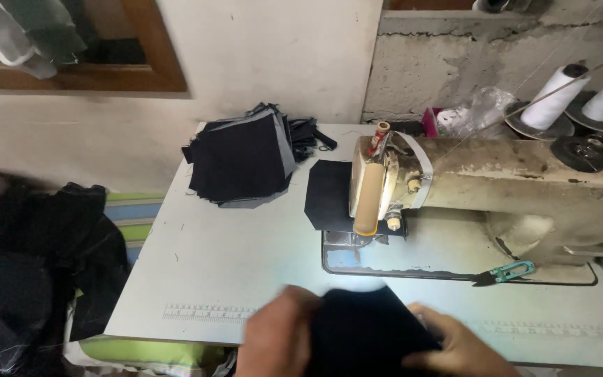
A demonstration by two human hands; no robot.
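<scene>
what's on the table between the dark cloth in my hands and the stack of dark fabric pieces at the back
In the head view, only bare pale tabletop lies between the dark cloth and the stack of dark fabric pieces, apart from a printed ruler strip near the front edge.

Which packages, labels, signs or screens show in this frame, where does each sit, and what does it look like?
Clear plastic bag: crumpled, behind the sewing machine near the wall, transparent with whitish glints.
Printed ruler strip: along the table's near edge, left of the left hand; thin, pale, fine tick marks.
No signs or screens in view.
</scene>
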